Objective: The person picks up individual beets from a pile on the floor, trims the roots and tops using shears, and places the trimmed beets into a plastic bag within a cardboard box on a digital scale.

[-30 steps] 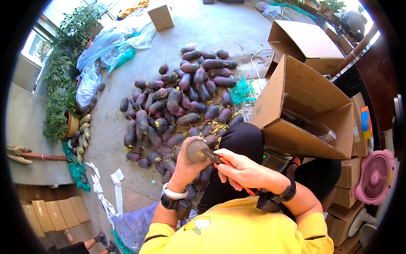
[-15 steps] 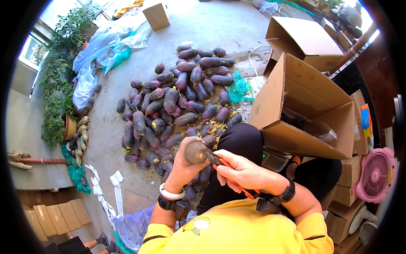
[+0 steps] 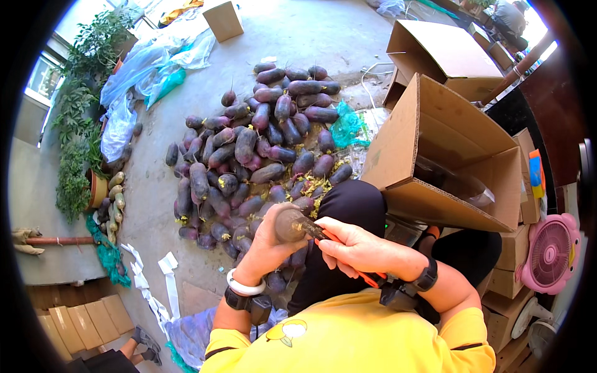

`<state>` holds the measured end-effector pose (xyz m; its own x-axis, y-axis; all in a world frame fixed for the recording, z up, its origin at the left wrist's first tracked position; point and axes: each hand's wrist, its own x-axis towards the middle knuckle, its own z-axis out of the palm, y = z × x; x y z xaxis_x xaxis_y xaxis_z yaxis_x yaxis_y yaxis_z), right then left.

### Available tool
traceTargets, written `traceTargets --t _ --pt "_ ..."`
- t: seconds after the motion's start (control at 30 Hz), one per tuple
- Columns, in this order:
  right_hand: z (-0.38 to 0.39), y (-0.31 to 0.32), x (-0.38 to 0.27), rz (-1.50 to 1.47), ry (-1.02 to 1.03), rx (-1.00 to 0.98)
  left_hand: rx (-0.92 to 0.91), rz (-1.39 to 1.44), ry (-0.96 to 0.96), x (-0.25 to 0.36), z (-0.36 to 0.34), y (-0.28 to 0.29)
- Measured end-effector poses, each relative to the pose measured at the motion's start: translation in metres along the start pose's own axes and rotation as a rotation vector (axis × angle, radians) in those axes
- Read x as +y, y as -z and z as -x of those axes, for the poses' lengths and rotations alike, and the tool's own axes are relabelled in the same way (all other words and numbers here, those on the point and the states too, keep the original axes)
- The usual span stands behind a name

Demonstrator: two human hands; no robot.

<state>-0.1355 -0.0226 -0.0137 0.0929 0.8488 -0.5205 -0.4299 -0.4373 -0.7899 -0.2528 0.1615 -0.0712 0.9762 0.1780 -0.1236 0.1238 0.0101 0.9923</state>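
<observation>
My left hand [image 3: 268,241] grips a dark purple root vegetable [image 3: 289,224], held upright just above my knee. My right hand [image 3: 356,248] is closed around an orange-handled knife [image 3: 339,247] whose blade tip rests against the vegetable's cut end. A big heap of the same purple roots [image 3: 249,155] lies on the concrete floor directly ahead of both hands, with yellow-green trimmings scattered along its near edge.
An open cardboard box [image 3: 448,155] tilts at my right, another box [image 3: 441,50] behind it. A pink fan [image 3: 550,252] stands far right. Plastic bags [image 3: 137,81] and potted plants [image 3: 81,143] line the left. A green net bag [image 3: 348,127] lies beside the heap.
Both hands keep hold of the vegetable and knife in nearly the same spot; the view has shifted slightly, little else differs.
</observation>
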Motion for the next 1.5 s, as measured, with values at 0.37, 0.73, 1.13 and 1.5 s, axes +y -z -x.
traceTargets --t 0.37,0.73,1.13,1.5 --pt "-0.015 -0.007 0.017 -0.289 0.026 0.057 0.386 -0.679 -0.2 -0.008 -0.003 -0.016" --pt "-0.03 -0.028 0.021 -0.613 0.062 0.118 0.518 -0.934 -0.219 -0.013 -0.008 -0.023" --pt "0.02 0.007 0.002 -0.112 0.111 0.269 0.332 0.2 0.285 -0.021 -0.033 0.051" --pt "0.227 0.118 -0.032 1.051 0.23 1.04 -0.192 -0.109 0.133 0.184 -0.13 -0.03"
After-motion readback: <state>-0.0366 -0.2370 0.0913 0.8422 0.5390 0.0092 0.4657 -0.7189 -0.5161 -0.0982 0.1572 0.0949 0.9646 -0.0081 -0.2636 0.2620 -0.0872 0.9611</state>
